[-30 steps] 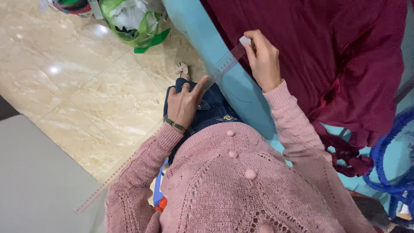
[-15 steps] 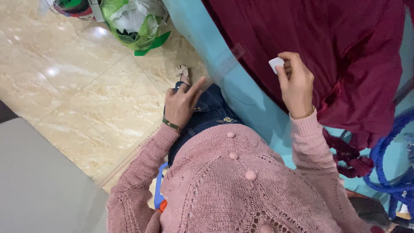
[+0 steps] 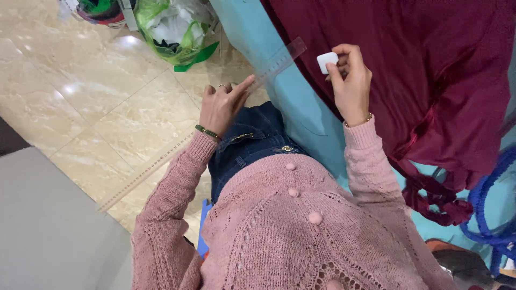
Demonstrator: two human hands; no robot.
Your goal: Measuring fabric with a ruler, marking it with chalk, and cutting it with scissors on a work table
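Two hands recorded: a white tailor's chalk (image 3: pixel 326 62) is pinched in the right hand (image 3: pixel 352 86) fingers above maroon fabric (image 3: pixel 430 70) on the turquoise worktop (image 3: pixel 301 107), a long transparent ruler (image 3: pixel 277 60) is steadied by the left hand (image 3: pixel 221 107) with loosely spread fingers; no chalk line is yet discernible.

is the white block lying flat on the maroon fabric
No, the right hand pinches the white block in its fingertips, raised above the maroon fabric.
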